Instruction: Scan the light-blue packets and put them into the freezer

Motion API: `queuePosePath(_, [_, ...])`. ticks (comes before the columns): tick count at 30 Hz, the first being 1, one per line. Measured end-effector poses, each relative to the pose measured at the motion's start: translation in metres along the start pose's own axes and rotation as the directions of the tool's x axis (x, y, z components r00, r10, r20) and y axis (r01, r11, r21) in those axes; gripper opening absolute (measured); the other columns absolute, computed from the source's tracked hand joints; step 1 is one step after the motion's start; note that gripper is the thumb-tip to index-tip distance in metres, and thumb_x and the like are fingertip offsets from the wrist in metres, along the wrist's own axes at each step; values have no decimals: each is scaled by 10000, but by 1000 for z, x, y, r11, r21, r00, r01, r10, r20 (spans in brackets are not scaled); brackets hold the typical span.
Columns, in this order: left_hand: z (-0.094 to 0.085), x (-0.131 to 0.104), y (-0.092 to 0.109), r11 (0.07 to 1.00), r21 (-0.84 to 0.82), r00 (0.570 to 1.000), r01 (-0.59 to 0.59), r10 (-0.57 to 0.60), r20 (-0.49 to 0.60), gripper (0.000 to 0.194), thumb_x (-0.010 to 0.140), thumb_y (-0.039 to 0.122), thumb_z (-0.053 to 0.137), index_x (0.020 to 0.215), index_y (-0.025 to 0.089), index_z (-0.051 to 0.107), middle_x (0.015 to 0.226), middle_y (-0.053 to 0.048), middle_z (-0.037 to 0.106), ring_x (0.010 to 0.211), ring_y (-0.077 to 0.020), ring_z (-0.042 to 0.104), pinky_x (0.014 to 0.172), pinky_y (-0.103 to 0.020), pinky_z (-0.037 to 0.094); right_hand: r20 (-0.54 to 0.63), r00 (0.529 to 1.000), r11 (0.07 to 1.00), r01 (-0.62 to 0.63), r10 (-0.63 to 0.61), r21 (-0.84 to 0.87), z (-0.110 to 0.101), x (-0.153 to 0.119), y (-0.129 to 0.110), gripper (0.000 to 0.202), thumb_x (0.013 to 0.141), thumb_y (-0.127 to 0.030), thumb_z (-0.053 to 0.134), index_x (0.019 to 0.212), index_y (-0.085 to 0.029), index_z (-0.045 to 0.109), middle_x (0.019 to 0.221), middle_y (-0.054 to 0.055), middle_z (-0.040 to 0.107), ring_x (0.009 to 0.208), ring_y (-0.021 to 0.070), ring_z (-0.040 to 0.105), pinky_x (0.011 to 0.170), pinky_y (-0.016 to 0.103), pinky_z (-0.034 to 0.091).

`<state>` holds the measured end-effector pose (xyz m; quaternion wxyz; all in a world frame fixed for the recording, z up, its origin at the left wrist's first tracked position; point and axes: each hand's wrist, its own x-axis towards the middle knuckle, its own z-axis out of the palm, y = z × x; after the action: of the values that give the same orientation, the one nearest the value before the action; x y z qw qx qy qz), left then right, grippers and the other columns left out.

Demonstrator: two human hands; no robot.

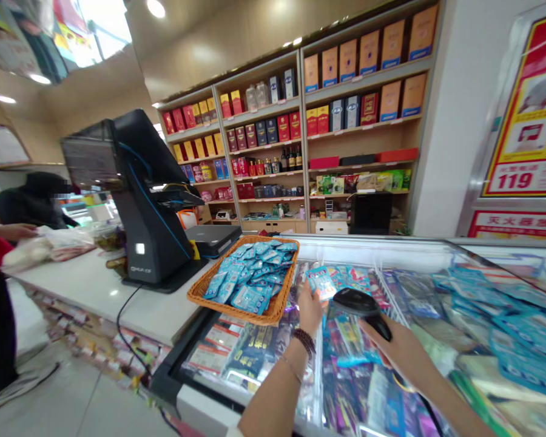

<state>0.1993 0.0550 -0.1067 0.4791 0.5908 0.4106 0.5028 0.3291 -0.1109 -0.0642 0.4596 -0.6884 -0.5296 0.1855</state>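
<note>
My left hand [310, 306] is closed on a small blue-and-white packet [321, 283], held upright over the glass-topped freezer. Just to the right, my right hand [382, 337] grips a black handheld scanner [357, 302], its head close beside the packet. A cable hangs below that hand. To the left of my left hand, an orange wicker basket [197, 290] is heaped with blue packets [255, 273]. More blue packets [523, 334] lie at the right over the freezer. A beaded bracelet circles my left wrist.
A black register screen [141, 200] stands on the white counter [91, 282] at the left, with a black box [213, 238] behind it. Plastic bags [66, 244] lie at the counter's far end near a person in red and another in black. Shelves of boxed goods line the back wall.
</note>
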Motion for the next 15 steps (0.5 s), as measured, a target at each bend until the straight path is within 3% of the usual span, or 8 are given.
queuePosePath(3, [-1,1,-2,997,65,998,-44,47,-46,647,835,217,694,1462,222,536,881,-13,722,838,-169,706,849,-304,601,8,1000,1000,3,-3,-2,-1,-2,-3,462,859,-691,501,654,-278,536,346,-54,467,355,192,505,503,318,381])
queuePosePath(7, [0,1,-1,999,12,998,-42,42,-44,606,837,259,709,1425,219,567,891,-20,730,812,-164,704,820,-294,611,16,1000,1000,-10,9,19,0,0,-1,456,855,-681,522,638,-280,530,350,-54,467,351,191,515,491,315,382])
queuePosePath(12, [1,-5,2,993,-121,996,-2,13,90,489,813,400,716,1249,193,638,1018,-82,756,834,-205,731,764,-366,645,-31,998,988,-44,50,147,-7,6,9,437,845,-649,573,632,-271,521,379,-60,483,325,155,474,431,291,354])
queuePosePath(15, [6,-9,4,993,-116,986,24,-5,167,484,729,479,780,1096,183,669,924,-87,759,823,-234,744,788,-411,646,-96,993,964,-46,74,262,-21,11,20,457,845,-655,586,617,-268,503,384,-69,464,308,134,437,397,278,344])
